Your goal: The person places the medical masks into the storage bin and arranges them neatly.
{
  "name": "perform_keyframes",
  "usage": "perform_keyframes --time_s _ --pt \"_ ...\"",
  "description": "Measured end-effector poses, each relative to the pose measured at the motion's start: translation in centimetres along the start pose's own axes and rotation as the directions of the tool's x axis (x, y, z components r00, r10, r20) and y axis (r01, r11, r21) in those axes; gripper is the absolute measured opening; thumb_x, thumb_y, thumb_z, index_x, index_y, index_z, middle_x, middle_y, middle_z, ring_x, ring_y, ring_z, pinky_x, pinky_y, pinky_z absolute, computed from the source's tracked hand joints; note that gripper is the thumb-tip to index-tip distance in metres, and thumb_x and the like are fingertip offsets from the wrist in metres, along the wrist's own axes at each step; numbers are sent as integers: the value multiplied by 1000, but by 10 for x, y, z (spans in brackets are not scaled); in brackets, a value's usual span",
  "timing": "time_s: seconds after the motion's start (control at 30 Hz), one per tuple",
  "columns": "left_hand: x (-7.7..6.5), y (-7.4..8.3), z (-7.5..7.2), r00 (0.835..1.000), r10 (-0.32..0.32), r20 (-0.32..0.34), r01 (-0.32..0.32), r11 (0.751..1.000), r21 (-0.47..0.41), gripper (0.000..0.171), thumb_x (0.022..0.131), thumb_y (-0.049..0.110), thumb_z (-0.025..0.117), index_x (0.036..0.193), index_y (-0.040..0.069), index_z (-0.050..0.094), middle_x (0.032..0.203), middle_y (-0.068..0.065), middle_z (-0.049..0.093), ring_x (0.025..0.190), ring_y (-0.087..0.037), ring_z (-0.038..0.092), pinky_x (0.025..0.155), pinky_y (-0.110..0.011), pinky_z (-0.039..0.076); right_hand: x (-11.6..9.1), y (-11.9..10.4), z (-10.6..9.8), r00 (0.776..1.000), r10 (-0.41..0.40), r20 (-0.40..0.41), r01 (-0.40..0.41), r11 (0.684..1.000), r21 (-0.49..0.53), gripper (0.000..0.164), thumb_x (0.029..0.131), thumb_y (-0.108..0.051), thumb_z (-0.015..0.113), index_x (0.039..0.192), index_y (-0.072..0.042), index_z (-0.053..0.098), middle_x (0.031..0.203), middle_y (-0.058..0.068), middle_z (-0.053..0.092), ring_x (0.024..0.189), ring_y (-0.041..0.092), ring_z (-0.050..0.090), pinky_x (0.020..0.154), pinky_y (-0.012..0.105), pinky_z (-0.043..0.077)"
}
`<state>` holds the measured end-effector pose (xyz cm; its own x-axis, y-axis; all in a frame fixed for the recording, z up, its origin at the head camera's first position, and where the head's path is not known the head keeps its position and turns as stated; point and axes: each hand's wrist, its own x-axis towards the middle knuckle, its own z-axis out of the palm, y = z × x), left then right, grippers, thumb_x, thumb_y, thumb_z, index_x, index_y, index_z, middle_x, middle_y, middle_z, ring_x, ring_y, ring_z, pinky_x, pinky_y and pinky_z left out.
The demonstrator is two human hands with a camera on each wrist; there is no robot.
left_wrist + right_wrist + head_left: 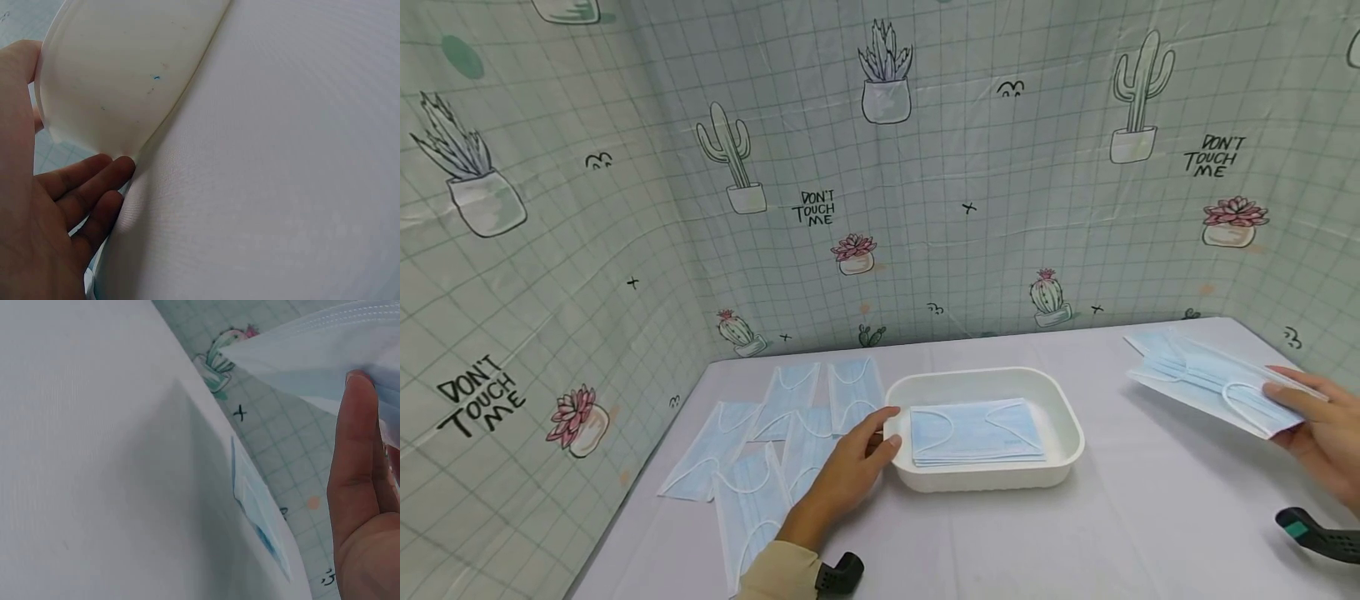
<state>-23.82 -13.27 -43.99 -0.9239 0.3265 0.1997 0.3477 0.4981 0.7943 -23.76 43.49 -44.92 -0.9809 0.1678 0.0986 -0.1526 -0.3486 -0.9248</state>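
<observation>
My left hand (848,468) grips the left end of a white plastic tray (985,479), thumb and fingers at its rim. In the left wrist view, fingertips (122,169) reach the lower edge of the tray's outer wall. A small stack of blue face masks (977,429) lies flat inside the tray. Off to the right, my right hand (1326,429) pinches a blue face mask (1213,387) near its end, thumb on top, and holds it above the table. An ear loop hangs over its upper face.
Several more masks (752,492) are spread on the table left of the tray. Another mask (259,509) lies on the white cloth near the far right edge, partly behind the held one in the head view. A patterned curtain (940,183) rises behind the table (1000,542).
</observation>
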Motion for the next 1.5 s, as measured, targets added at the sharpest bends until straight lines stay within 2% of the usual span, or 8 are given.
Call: perform_keyframes --time_s 0.1,0.27,0.57,0.83,1.03,1.23,1.4,1.5 --pt "0 0 0 1000 8 7 -8 1000 -12 51 105 41 51 152 22 44 133 -8 61 114 -19 60 96 -43 48 -1 1 11 1000 -7 26 8 1000 -27 38 99 -14 64 131 -32 52 115 -12 48 83 4 65 66 28 57" --pt "2 -1 0 1000 16 16 -16 1000 -19 50 105 40 51 151 21 45 131 -9 62 113 -18 61 95 -43 48 -5 0 27 999 -5 54 6 1000 -2 38 101 -2 57 127 -30 60 118 -12 47 83 5 65 64 30 58" --pt "2 0 -1 1000 5 1 -5 1000 4 51 105 42 50 151 22 44 131 -8 62 113 -18 60 95 -44 48 -3 2 37 999 2 53 -2 1000 1 49 100 -1 59 138 -31 54 127 -10 41 85 6 64 67 29 58" --pt "1 0 -1 1000 -7 -5 7 1000 19 50 105 42 49 151 24 44 132 -7 61 114 -19 60 95 -43 49 -5 -3 53 993 25 114 -24 1000 -10 41 102 -1 56 132 -29 59 124 -9 38 87 7 62 70 29 57" --pt "1 0 -1 1000 0 -4 0 1000 13 49 105 41 50 151 24 44 131 -7 61 113 -18 60 94 -43 49 -5 -3 68 990 28 142 -31 999 23 39 101 2 54 126 -28 63 125 -6 39 88 9 65 71 30 58" --pt "1 -2 -2 1000 11 5 -11 1000 11 50 105 41 49 151 22 45 128 -6 63 110 -16 60 93 -41 49 -2 -4 85 980 9 197 -20 998 55 41 101 5 52 127 -25 63 126 -4 41 93 12 67 74 32 58" --pt "1 -2 -2 1000 17 9 -18 1000 3 50 105 41 49 151 22 44 130 -7 62 112 -17 60 94 -41 49 0 -9 95 979 -9 202 -3 998 60 40 101 4 53 128 -25 62 127 -4 42 93 13 68 73 33 58" --pt "1 -3 -2 1000 22 4 -22 1000 2 50 105 42 49 151 22 44 130 -7 62 112 -16 60 94 -41 49 2 -14 100 977 -27 213 6 995 99 41 101 5 53 129 -23 63 127 -5 47 94 15 68 74 34 58"
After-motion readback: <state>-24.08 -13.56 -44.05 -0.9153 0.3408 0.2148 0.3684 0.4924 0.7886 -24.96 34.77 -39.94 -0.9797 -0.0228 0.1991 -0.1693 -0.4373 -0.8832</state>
